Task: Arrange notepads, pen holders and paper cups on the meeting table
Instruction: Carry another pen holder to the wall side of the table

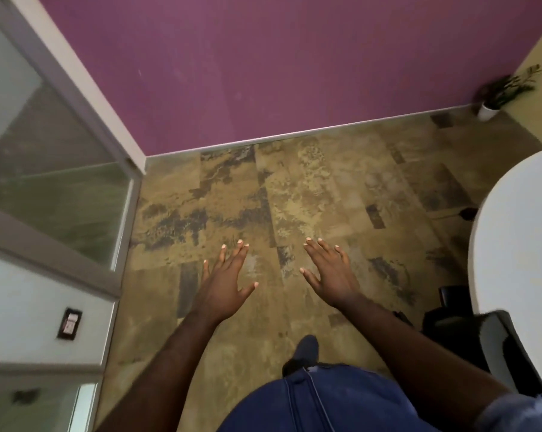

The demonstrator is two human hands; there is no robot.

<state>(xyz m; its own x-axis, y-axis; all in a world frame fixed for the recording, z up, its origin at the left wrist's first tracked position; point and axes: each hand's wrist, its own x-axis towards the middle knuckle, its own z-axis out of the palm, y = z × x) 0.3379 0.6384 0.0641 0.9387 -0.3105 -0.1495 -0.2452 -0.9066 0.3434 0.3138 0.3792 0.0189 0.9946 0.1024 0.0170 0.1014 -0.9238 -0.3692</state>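
Head view: your purple wall (294, 63) fills the upper frame, above the mottled brown floor (232, 188). At the right edge, the white meeting table (519, 244) shows only a bare curved portion. At lower centre, your left hand (224, 283) and right hand (332, 272) hover apart, fingers spread, holding nothing.

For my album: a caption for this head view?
Both hands, left and right, open and empty above the floor, table at right.
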